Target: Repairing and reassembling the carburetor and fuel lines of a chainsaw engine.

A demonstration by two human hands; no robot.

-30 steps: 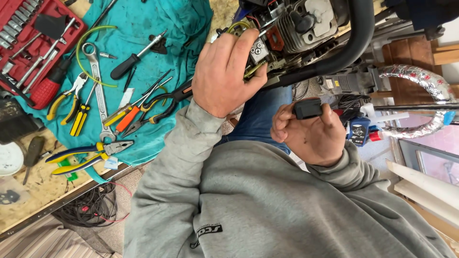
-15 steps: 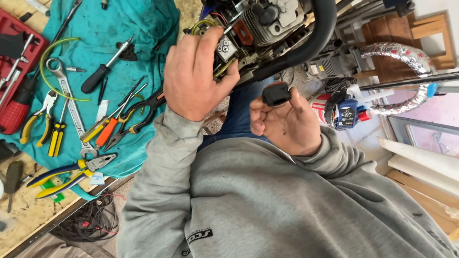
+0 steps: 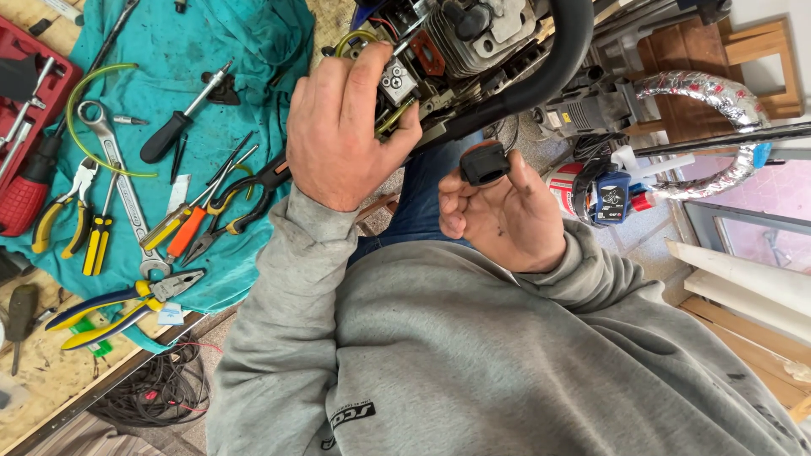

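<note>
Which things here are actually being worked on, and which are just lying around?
In use: engine, gripped by left hand; black cap, in right hand.
Lying about: pliers, spanner, screwdriver, teal cloth, red tool case.

Left hand [image 3: 342, 135] fingers curled gripping; right hand [image 3: 503, 211] palm up, cupped

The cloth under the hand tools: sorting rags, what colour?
Teal cloth, plain, clearest in the head view.
</note>
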